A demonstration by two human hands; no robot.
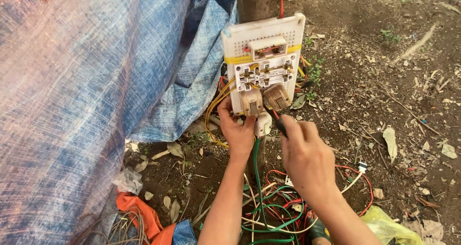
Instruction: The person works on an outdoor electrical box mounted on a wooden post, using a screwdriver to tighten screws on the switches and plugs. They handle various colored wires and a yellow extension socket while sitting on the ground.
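A white perforated electrical board (283,34) is strapped to a tree trunk (257,0) with yellow tape. It carries a switch block, exposed terminals and two brown plugs (264,100) at its lower edge. My left hand (237,130) grips the board's lower left corner, next to a small white plug (262,124) with a green cable (257,173). My right hand (305,156) holds a dark-handled tool (280,126) whose red tip points at the brown plugs.
A blue tarpaulin (81,91) hangs along the left. Tangled red, green and white wires (278,211) lie on the dirt below the board. Orange cloth (144,216) and a yellow plastic bag (389,226) lie near the bottom. Dry leaves and twigs litter the ground on the right.
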